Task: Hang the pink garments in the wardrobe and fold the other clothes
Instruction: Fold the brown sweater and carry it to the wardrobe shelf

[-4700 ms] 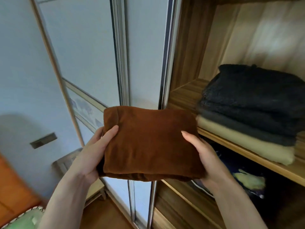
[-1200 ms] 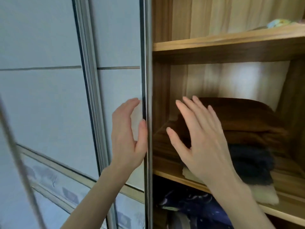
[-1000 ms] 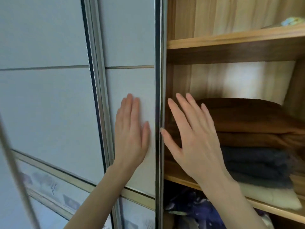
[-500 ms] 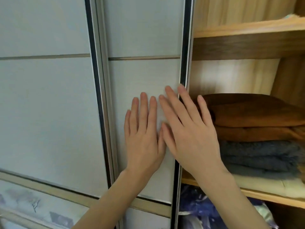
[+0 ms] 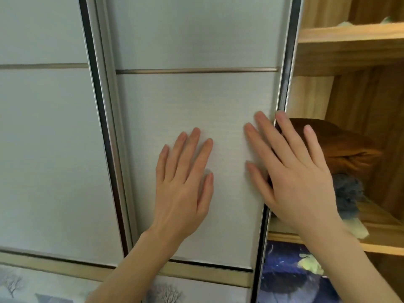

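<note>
1. Two hands lie flat on the pale sliding door (image 5: pixel 196 101) of the wardrobe (image 5: pixel 349 40), fingers straight and spread, grasping nothing.
2. The left hand (image 5: pixel 185 189) rests palm-down on the door panel, wholly on the panel and well apart from the door's metal edge (image 5: pixel 284 73).
3. The right hand (image 5: pixel 299 184) sits just beside the left one, across that metal edge: its thumb and first two fingers touch the panel, while the outer fingers reach past the edge in front of the open shelf.
4. Behind the right hand's fingers, a folded brown garment (image 5: pixel 345 147) tops a stack on the wooden shelf (image 5: pixel 382 224).
5. Under the brown garment, beside the right hand's knuckles, lies a fuzzy blue-grey garment (image 5: pixel 349 191), and beneath it a pale yellow one (image 5: pixel 358 230).
6. Below the right wrist, in the compartment under the shelf, there is dark blue patterned fabric (image 5: pixel 284 278).
7. Below the left forearm, the door's lower panel (image 5: pixel 166 294) shows small printed trees.
</note>
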Demonstrator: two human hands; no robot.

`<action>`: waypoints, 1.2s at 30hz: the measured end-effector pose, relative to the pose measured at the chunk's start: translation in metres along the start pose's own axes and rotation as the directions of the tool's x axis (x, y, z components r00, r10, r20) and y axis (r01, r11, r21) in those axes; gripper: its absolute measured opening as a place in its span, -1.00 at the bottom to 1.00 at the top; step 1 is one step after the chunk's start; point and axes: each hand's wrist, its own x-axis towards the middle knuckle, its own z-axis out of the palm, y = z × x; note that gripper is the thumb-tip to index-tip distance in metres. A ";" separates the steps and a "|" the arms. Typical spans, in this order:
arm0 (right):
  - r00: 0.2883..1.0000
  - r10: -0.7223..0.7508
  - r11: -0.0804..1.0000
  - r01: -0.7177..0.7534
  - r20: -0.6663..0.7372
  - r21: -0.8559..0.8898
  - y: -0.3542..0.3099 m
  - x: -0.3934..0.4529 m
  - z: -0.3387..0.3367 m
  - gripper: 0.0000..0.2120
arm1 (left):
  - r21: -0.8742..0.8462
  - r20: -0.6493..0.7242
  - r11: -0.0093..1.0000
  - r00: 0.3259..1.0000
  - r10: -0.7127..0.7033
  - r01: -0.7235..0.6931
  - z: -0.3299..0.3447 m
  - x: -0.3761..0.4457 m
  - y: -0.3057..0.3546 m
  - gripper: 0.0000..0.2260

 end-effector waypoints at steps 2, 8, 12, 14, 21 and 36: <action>1.000 0.026 1.000 -0.026 -0.001 -0.004 0.010 -0.007 -0.004 -0.43 | -0.006 -0.003 1.000 1.000 0.009 -0.009 0.003 0.000 0.006 -0.52; 0.982 0.188 0.981 -0.187 0.010 -0.057 0.013 -0.025 -0.017 -0.36 | -0.080 -0.007 0.994 0.997 0.079 -0.079 0.016 0.007 0.038 -0.54; 0.991 0.126 0.989 -0.129 0.050 0.074 0.004 -0.031 -0.007 -0.35 | -0.095 -0.041 0.995 0.999 0.028 -0.032 0.021 0.009 0.055 -0.55; 0.988 0.140 0.987 -0.144 0.069 0.064 0.007 -0.035 0.001 -0.34 | -0.074 -0.073 0.997 0.997 -0.017 0.012 0.022 0.009 0.057 -0.55; 0.978 0.198 0.980 -0.198 0.062 -0.001 0.047 -0.056 0.006 -0.29 | 0.054 -0.075 0.998 0.997 -0.028 0.032 0.051 0.007 0.070 -0.49; 0.981 0.192 0.979 -0.194 0.030 0.063 0.158 -0.105 -0.011 -0.33 | 0.071 -0.156 0.996 0.987 -0.035 0.046 0.103 0.025 0.181 -0.49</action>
